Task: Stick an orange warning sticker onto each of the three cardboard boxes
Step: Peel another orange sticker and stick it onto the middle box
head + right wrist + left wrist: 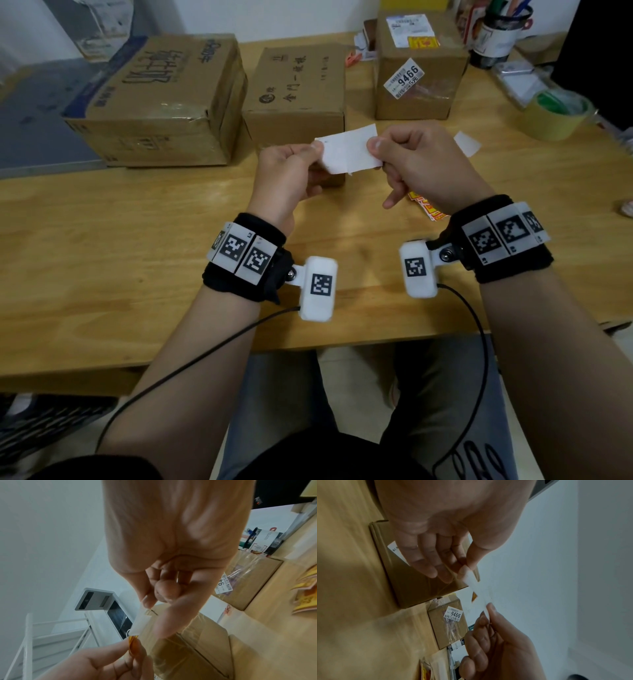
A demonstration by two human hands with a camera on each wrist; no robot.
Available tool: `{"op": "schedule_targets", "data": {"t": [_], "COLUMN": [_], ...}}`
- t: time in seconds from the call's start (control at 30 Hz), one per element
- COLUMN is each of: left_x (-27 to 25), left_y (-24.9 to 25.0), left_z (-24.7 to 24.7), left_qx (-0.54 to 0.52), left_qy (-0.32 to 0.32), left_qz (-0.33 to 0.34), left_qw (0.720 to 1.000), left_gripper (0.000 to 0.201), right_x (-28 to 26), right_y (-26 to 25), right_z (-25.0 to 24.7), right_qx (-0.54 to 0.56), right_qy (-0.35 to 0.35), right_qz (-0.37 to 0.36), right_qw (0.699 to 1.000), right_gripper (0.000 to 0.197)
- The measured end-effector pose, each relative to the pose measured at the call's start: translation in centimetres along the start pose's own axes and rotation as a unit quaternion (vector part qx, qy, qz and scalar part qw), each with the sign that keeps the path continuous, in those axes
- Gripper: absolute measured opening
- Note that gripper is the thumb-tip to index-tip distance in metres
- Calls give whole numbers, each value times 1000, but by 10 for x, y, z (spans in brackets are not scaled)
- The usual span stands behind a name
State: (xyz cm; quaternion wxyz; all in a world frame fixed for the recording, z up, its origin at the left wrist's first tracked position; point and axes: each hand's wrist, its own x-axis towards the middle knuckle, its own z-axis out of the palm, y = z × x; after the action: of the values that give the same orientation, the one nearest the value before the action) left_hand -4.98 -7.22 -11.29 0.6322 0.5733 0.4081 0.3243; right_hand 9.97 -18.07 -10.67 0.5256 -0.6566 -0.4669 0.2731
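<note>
Left hand (286, 171) and right hand (416, 164) each pinch an end of the white-backed sticker (346, 152) between them above the bench (137, 240), probably to peel it, boxes (298, 89) just beyond.

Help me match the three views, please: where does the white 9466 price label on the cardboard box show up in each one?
Head: the 9466 label sits upper right, on the right-hand box's front face.
Left wrist: the label is lower centre, below the left hand.
Right wrist: right of centre, partly hidden behind the right hand; only an edge shows.
Shared landmark: the white backing paper pinched between both hands.
</note>
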Motion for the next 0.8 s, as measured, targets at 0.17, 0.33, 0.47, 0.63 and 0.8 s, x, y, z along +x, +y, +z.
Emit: {"op": "schedule_targets", "data": {"t": [0.17,0.33,0.47,0.63,0.8], "left_x": [4,20,14,2,-1], "left_y": [-2,2,6,3,5], "left_z": [-1,-31,-33,-11,-3], "left_qx": [-14,-59,-22,-7,-5], "left_qy": [5,97,49,-19,-33], "left_qz": [-10,-9,-15,-41,-44], "left_qw": [1000,994,998,999,998], "left_gripper": [11,27,11,9,10], "right_x": [3,5,10,13,10], "right_y": [4,12,18,23,26], "right_z": [-5,-31,-49,-39,-37], "right_qx": [20,60,14,-30,-60], "right_qy": [2,98,170,123,112], "right_qz": [-5,32,74,133,143], "right_qw": [1000,993,983,983,982], "right_gripper": [33,31,33,21,17]}}
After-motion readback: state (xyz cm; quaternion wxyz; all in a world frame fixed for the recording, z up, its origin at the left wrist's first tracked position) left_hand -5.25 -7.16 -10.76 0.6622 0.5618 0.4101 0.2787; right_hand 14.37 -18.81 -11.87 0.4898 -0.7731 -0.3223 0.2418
